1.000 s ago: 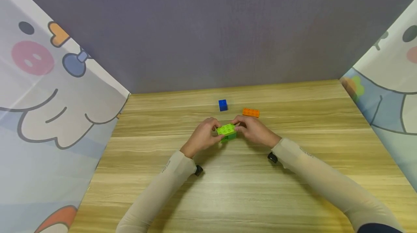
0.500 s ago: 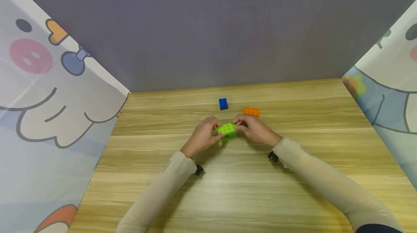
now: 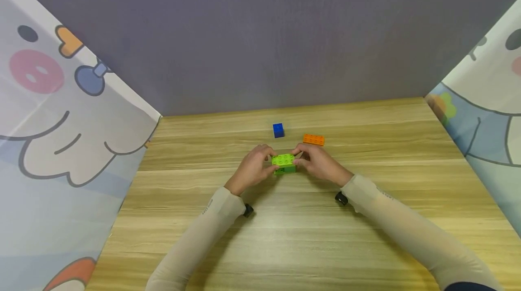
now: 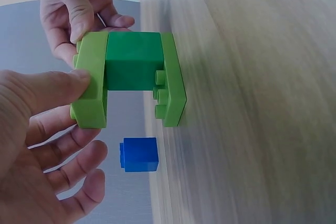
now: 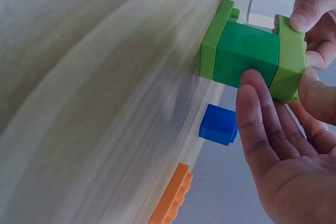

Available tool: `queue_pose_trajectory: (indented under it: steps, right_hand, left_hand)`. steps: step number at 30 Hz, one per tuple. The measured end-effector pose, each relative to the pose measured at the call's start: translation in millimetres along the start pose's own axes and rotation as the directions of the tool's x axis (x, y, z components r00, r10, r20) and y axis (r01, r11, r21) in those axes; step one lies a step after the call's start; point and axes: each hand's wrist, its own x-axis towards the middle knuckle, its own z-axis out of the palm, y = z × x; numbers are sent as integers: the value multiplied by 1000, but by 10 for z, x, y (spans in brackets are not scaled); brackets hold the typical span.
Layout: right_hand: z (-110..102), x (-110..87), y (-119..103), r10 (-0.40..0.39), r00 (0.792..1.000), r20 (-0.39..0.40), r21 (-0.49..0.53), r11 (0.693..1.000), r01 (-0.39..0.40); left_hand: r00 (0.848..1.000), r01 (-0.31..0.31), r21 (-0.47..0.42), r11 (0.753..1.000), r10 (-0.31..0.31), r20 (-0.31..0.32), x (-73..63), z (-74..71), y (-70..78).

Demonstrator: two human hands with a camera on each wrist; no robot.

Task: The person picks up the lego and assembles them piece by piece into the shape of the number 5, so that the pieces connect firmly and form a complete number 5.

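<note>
A small stack of toy building bricks stands on the table between the two hands. Its top is a light green studded brick, with a darker green block under it and another light green brick at the bottom, against the tabletop. My left hand pinches the left end of the top brick between thumb and fingers. At the right end, my right hand pinches the same brick. In the right wrist view, the longer fingers of the right hand extend along the darker block's side.
Behind the stack, a blue brick lies on the wooden table. An orange studded brick is to its right, just beyond the right hand. A grey wall rises at the back, with cartoon-printed panels at both sides.
The stack has turned slightly, so its front edge looks more level. Both hands keep their hold on the top brick; the blue and orange bricks stay put.
</note>
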Motion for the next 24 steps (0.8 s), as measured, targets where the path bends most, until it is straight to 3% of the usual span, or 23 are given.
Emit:
queue_pose_trajectory:
  steps: [12,24]
  right_hand:
    - [-3,-11,-4,11,1000,-4,0,1000,-11]
    - [0,-24,40,-54,998,-26,-8,999,53]
  left_hand:
    - [1000,6,5,1000,-6,8,12,-7,7]
    - [1000,17,-13,1000,-17,23,16,-11,-2]
